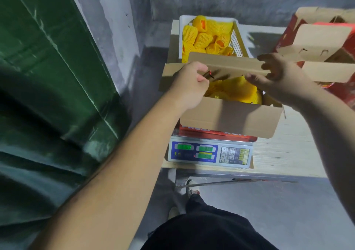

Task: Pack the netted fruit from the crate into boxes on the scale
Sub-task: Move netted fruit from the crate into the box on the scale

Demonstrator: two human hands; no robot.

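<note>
Head view: netted fruit (235, 89) fills box (228, 118) on scale (210, 153), just below both grips. Left hand (189, 82) and right hand (276, 75) each pinch the far flap (226, 62). Crate (208, 35) behind on desk (288, 150).

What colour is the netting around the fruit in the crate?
Yellow foam netting, with orange showing at gaps; the head view shows it inside the white crate.

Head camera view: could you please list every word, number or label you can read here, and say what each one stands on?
"7 8 9", "4 5 6", "1 2 3", "0": keypad of the grey and blue electronic scale.
"FRES…": white letters on the red side of the brown cardboard box on the scale; the rest is hidden or blurred.
Green scale displays: digits too blurred to read.
Yellow scale keys and blue-panel marks: too small to read.
</note>
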